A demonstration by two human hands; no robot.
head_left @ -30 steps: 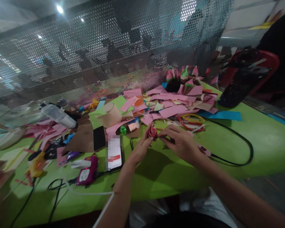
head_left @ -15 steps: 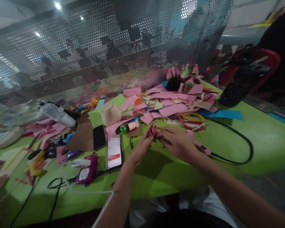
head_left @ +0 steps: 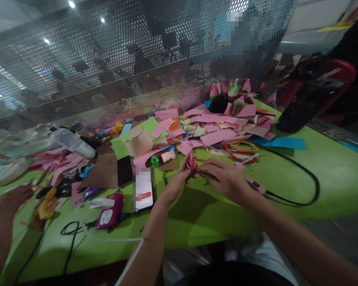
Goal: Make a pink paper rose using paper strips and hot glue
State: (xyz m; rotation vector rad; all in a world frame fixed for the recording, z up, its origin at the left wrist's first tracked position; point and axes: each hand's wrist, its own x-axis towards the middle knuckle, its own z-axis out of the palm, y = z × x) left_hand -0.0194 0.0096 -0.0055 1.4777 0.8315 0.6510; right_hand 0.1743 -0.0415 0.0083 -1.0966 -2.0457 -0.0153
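Observation:
Over the green table, a pink rolled paper flower (head_left: 191, 162) with spiral layers stands up between my two hands. My left hand (head_left: 179, 183) is closed round its lower left side. From the right, my right hand (head_left: 223, 174) pinches the flower's lower edge with thumb and fingertips. Both sets of fingers partly hide its base. Under my right hand and wrist lies a pink glue gun (head_left: 255, 185) with a black cord. Just beyond my hands are scissors with red and yellow handles (head_left: 241, 147) and pink paper strips (head_left: 219, 137).
A phone with a lit screen (head_left: 143, 192), a dark phone (head_left: 124, 171) and a magenta device with cables (head_left: 109, 212) lie left. Another person's hand (head_left: 13, 198) reaches in at far left. A dark bottle (head_left: 301, 95) stands right; finished-looking paper cones (head_left: 233, 88) stand at the back.
The pink flower has been turned slightly and sits a little more upright in my fingers. At far left, the other person's hand has come further into view, over the yellow tool.

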